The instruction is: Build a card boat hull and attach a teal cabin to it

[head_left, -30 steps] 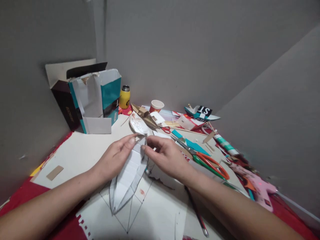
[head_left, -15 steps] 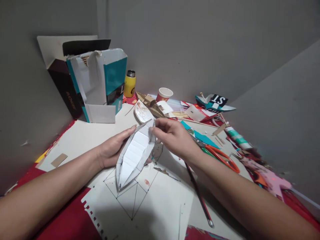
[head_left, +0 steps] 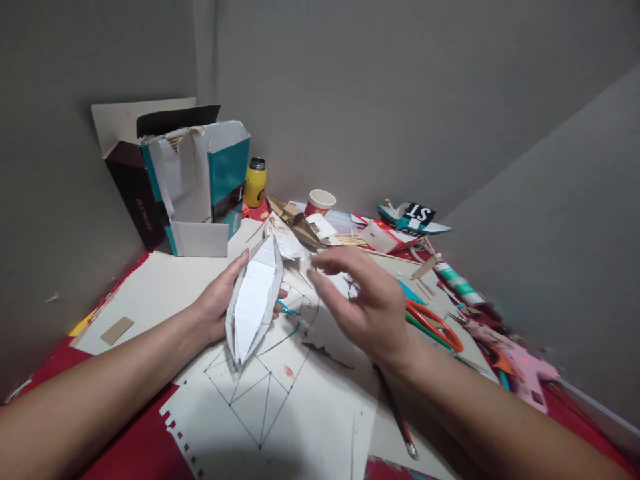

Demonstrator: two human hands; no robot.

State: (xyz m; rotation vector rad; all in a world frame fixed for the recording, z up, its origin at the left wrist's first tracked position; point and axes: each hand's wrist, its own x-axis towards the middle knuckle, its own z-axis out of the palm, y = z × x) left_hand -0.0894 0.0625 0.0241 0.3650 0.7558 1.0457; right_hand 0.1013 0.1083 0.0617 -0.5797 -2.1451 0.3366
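Observation:
A white cardboard boat hull [head_left: 254, 300], long and pointed at both ends, rests tilted in my left hand [head_left: 220, 300]. My thumb lies along its left side and the other fingertips show past its right edge. My right hand [head_left: 363, 297] is off the hull, to its right, with thumb and fingers curved and apart and nothing visible between them. Below lies a sheet of drawing paper [head_left: 310, 413] with ruled pencil lines. A pencil [head_left: 397, 413] lies under my right forearm.
Orange-handled scissors [head_left: 440, 323] and a pink glue gun [head_left: 515, 360] lie at the right. Behind stand a torn cardboard box [head_left: 230, 177], a yellow bottle [head_left: 256, 183], a paper cup [head_left: 321, 201], a brown cardboard boat [head_left: 295, 220] and a teal model boat [head_left: 415, 219].
My right hand has let go of the hull's edge and moved right and down. The hull stays in my left hand, turned more upright. The whole view has shifted slightly.

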